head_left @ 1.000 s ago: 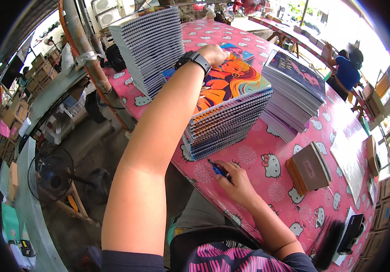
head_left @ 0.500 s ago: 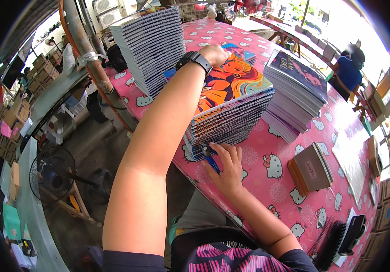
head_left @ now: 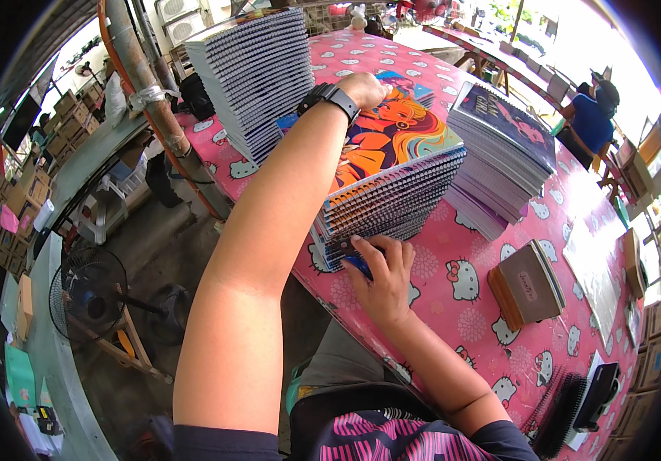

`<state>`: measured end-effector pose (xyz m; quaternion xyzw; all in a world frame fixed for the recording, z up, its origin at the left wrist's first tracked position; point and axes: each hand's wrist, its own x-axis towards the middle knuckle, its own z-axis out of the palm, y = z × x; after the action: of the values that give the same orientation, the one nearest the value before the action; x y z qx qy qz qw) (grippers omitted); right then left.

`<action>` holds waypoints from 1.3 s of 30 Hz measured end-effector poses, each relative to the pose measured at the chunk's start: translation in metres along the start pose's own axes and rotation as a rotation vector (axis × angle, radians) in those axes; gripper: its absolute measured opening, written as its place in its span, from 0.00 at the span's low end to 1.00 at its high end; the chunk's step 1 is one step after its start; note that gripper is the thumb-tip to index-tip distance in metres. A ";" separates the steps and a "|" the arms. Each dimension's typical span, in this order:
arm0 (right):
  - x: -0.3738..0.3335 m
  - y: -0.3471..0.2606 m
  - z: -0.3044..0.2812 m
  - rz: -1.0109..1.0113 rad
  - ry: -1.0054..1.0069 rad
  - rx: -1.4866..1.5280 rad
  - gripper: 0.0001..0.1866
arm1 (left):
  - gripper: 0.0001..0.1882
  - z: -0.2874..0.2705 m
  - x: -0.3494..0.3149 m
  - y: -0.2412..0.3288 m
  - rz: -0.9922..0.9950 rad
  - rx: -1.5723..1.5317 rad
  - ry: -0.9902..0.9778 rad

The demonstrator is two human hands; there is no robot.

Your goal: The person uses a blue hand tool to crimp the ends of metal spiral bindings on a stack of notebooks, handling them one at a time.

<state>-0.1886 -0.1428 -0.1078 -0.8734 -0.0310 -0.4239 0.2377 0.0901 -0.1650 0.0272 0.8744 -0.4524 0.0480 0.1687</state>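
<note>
A stack of spiral-bound notebooks (head_left: 392, 201) stands in front of me, its coil side toward me; the top cover (head_left: 392, 138) has a colourful orange-haired figure. My left hand (head_left: 364, 91), wearing a black watch (head_left: 330, 100), rests curled at the far left edge of the stack, its fingertips partly hidden. Low at the near corner, my right hand (head_left: 384, 278) is closed around blue-handled pliers (head_left: 358, 266). The pliers' head is at the lower coil ends and mostly covered by my fingers.
A taller notebook stack (head_left: 257, 84) stands at the left, another stack (head_left: 496, 161) at the right. On the pink patterned table (head_left: 465, 323) lie a brown block-like object (head_left: 526, 284) and black coils (head_left: 561, 415). A fan (head_left: 88, 296) stands lower left; a person in blue (head_left: 593, 119) sits far right.
My right hand has shifted slightly up and closed its fingers further around the pliers, hiding more of them. My left hand has barely moved. The distant person's head has turned or shifted.
</note>
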 end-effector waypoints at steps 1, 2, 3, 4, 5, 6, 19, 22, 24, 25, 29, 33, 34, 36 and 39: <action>0.001 -0.001 0.000 -0.010 -0.001 -0.004 0.26 | 0.24 0.001 0.002 -0.003 -0.033 -0.010 0.008; 0.002 -0.003 -0.001 -0.011 -0.004 -0.006 0.26 | 0.24 0.003 0.004 -0.006 -0.066 -0.019 0.017; 0.003 -0.006 -0.002 -0.011 -0.008 -0.008 0.26 | 0.24 0.004 0.006 -0.009 -0.099 -0.028 0.025; 0.003 -0.006 -0.004 -0.007 -0.011 -0.019 0.26 | 0.24 0.005 0.006 -0.007 -0.088 -0.035 0.021; 0.003 -0.007 -0.005 0.001 -0.025 -0.022 0.26 | 0.24 0.005 0.005 -0.006 -0.078 -0.042 0.017; 0.003 -0.007 -0.006 0.010 -0.039 -0.025 0.26 | 0.24 0.005 0.005 -0.004 -0.069 -0.048 0.013; -0.005 -0.022 0.011 0.124 -0.014 0.221 0.26 | 0.27 0.001 0.007 -0.011 -0.043 0.025 -0.069; -0.006 -0.022 0.011 0.141 -0.001 0.210 0.25 | 0.28 0.001 0.006 -0.004 -0.077 -0.034 -0.080; -0.008 -0.018 0.013 0.137 0.016 0.258 0.24 | 0.27 0.000 0.006 0.000 -0.094 -0.032 -0.094; -0.008 -0.019 0.014 0.131 0.023 0.289 0.23 | 0.27 0.002 0.007 -0.003 -0.084 -0.010 -0.055; -0.005 -0.010 0.000 0.311 -0.152 0.649 0.19 | 0.25 0.006 0.007 -0.003 -0.044 0.026 0.004; 0.000 0.005 -0.008 0.627 -0.397 1.154 0.18 | 0.24 0.006 0.008 -0.011 0.004 0.056 0.004; 0.004 0.007 -0.012 0.740 -0.471 1.271 0.19 | 0.24 0.005 0.007 -0.012 -0.011 0.053 0.007; 0.011 0.019 -0.013 0.771 -0.625 1.459 0.15 | 0.24 0.004 0.006 -0.013 -0.044 0.049 0.013; 0.011 0.045 -0.002 0.938 -0.762 1.990 0.12 | 0.24 0.006 0.010 -0.001 -0.060 -0.001 -0.012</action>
<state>-0.1710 -0.1855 -0.1158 -0.2977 -0.0932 0.2073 0.9272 0.0959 -0.1741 0.0234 0.8878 -0.4270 0.0373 0.1675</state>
